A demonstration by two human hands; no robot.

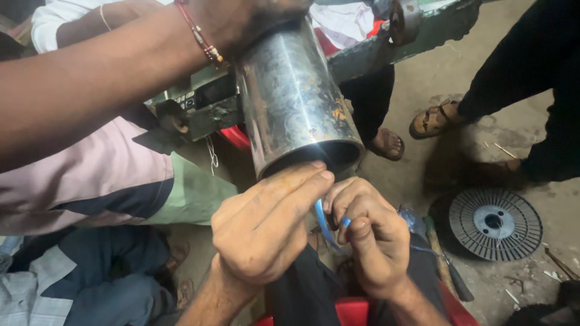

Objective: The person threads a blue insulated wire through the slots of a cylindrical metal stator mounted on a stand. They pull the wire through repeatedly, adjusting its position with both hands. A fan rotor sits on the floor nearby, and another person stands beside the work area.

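A thin blue tube (321,222) curves between my two hands just below the open mouth of a scuffed steel cylinder (293,96). My left hand (266,232) pinches the tube's upper end, its fingertips touching the cylinder's lower rim. My right hand (370,238) is curled round the tube's lower end, thumb pressed on it. The cylinder tilts down toward me. Another person's forearm (90,78), wearing a red thread bracelet, reaches in from the left and grips its far end.
A green metal machine part (205,105) lies behind the cylinder. A round ribbed grey disc (494,223) rests on the concrete floor at right. Other people's sandalled feet (432,121) stand beyond it. A red seat (350,311) is below my wrists, and someone in a pink shirt (90,181) crouches at left.
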